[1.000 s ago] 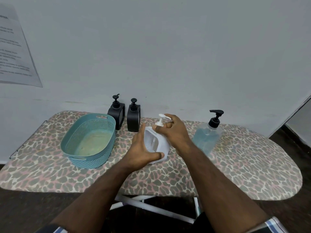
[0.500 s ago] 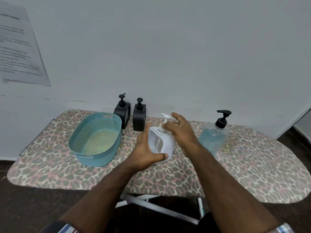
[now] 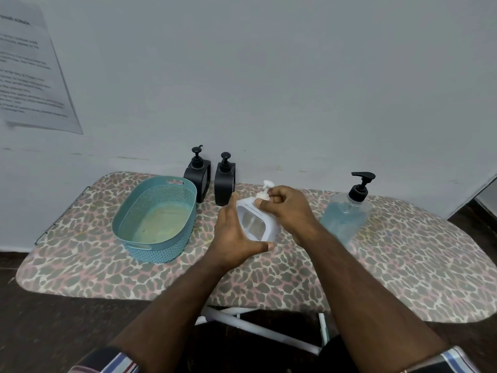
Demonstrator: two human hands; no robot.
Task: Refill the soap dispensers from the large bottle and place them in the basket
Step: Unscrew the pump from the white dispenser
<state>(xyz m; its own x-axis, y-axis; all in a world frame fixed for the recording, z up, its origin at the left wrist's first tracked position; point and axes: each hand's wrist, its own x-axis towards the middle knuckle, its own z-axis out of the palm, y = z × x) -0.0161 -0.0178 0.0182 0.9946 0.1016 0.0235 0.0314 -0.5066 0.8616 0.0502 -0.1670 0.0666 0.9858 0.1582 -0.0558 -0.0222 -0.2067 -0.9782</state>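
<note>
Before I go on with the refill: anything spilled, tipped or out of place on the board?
Nothing stands out. The basket, both black dispensers and the large bottle stand upright, with no spill visible. The left hand steadies the white dispenser; the right hand grips its pump.

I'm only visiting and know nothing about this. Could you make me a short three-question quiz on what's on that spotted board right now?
1. True or false: the teal basket already holds a dispenser.
2. How many black dispensers stand by the wall?
3. The right hand pinches which part of the white dispenser: A base, B pump top, C window?

Key: 1 false, nothing is in it. 2 two. 3 B; the left hand holds its body, beside the large clear bottle.
</note>
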